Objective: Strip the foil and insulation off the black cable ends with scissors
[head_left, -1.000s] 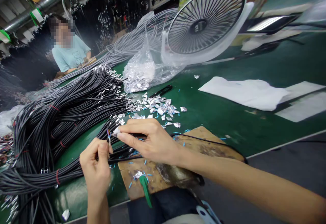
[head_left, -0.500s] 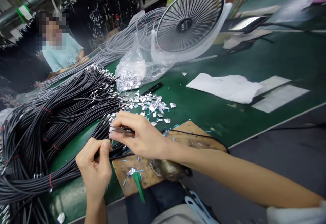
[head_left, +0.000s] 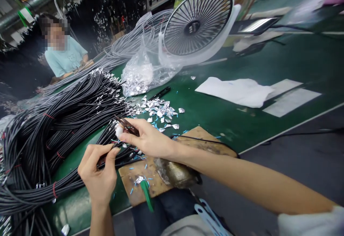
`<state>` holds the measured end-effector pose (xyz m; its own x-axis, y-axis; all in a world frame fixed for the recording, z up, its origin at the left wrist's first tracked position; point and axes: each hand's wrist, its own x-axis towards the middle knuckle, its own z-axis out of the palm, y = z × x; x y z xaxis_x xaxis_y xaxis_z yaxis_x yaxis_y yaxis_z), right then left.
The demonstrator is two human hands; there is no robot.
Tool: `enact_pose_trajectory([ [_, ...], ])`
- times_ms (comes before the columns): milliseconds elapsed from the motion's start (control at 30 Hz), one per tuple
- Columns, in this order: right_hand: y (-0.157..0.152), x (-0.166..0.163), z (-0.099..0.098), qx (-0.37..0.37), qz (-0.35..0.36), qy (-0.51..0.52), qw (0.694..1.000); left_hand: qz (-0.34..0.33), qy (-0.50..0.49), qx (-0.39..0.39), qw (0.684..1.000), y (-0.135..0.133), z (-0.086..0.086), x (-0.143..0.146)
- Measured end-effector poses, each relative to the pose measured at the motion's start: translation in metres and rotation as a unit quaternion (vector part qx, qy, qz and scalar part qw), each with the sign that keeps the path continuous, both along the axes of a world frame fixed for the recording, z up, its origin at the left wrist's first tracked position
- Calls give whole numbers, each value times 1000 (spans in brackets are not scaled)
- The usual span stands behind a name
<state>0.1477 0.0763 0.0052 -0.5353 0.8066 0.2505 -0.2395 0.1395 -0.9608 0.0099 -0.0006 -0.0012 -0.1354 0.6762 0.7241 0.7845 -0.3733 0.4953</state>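
My left hand (head_left: 99,171) pinches a black cable (head_left: 115,144) near its end between thumb and forefinger. Small coloured wires seem to show at that end, too fine to make out well. Just above and to the right, my right hand (head_left: 146,137) grips dark metal tweezers (head_left: 124,122), their tips pointing up and left, apart from the cable. White covering sits on one fingertip of this hand. Beneath both hands runs a bundle of black cables (head_left: 67,189), tied with a red band. A larger heap of black cables (head_left: 80,100) with silvery ends lies to the left.
Foil scraps (head_left: 161,110) and blue bits lie beyond my hands, near a clear plastic bag (head_left: 139,75). A fan (head_left: 197,26) stands behind. A stained board (head_left: 142,182) sits at the table's edge. White cloth (head_left: 236,91) lies right. Another person (head_left: 66,55) sits across.
The tweezers have swung upward and their tips now show clear of the cable end. My right hand has tilted with them; the left still pinches the cable.
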Motion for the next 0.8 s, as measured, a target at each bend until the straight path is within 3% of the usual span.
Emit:
enact_pose_trajectory([
  [133,1,7,2,23,-35,-53,998,10,23,47,999,0,-1,0],
  [233,0,11,2,87,-91,-92,988,20,-8,49,999,-1,1,-1],
  [400,-6,12,2,199,-97,-97,970,44,-34,36,998,-6,5,2],
  [800,-6,14,4,226,-59,-73,970,60,-23,41,997,-7,2,5],
])
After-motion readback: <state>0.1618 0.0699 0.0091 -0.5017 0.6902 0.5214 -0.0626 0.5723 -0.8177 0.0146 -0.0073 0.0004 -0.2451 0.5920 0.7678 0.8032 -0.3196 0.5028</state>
